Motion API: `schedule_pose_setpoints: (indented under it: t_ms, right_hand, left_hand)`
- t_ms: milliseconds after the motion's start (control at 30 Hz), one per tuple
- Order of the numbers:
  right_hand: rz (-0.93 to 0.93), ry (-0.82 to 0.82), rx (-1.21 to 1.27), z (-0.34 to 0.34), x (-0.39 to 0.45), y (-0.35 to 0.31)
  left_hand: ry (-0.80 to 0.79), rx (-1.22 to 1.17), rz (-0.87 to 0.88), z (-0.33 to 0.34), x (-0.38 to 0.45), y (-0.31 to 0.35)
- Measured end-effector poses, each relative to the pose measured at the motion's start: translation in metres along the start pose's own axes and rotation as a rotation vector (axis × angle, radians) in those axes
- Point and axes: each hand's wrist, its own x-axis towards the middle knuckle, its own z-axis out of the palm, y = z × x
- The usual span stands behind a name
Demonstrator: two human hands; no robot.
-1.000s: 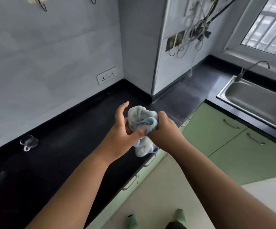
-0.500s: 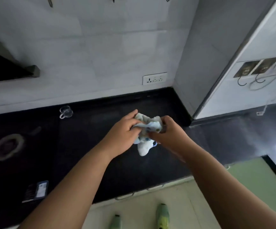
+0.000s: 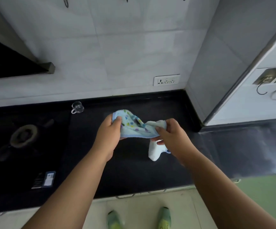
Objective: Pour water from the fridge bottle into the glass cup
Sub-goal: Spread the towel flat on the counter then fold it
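Left hand [image 3: 108, 131] and right hand [image 3: 170, 135] are each pinching a patterned cloth [image 3: 134, 126] above the tabletop [image 3: 134, 171]. Glass cup [image 3: 77, 107] is standing by the wall; bottle unseen. Risk: trailing cloth toppling the cup.

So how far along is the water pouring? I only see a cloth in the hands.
Nothing of the pouring looks done. The glass cup stands on the dark counter near the wall, apparently empty, and no bottle is in view. In hand: the left hand and right hand both grip a patterned cloth, spreading it above the counter. Left: fetching the bottle and filling the cup.
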Motion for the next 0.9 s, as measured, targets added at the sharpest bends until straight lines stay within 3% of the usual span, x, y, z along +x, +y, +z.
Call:
schedule_pose_setpoints:
  t_ms: [267, 400, 567, 633, 733, 900]
  right_hand:
    - [-0.306, 0.287, 0.057, -0.02, -0.004, -0.047]
    - [-0.458, 0.254, 0.17, -0.025, -0.002, -0.06]
    - [-0.305, 0.168, -0.056, -0.016, 0.012, -0.021]
    - [-0.252, 0.218, -0.193, -0.012, 0.016, -0.005]
    - [-0.165, 0.265, -0.215, -0.007, 0.028, 0.009]
    - [-0.115, 0.153, -0.135, 0.01, 0.043, 0.02]
  left_hand:
    - [-0.194, -0.481, -0.027, 0.013, 0.003, 0.053]
    - [-0.318, -0.472, 0.099, 0.02, 0.01, 0.072]
    - [-0.206, -0.329, 0.173, 0.019, 0.019, 0.051]
    - [-0.2, -0.292, 0.226, 0.016, 0.021, 0.049]
    - [-0.263, -0.192, 0.342, 0.015, 0.019, 0.057]
    - [-0.428, -0.154, 0.401, 0.024, 0.006, 0.077]
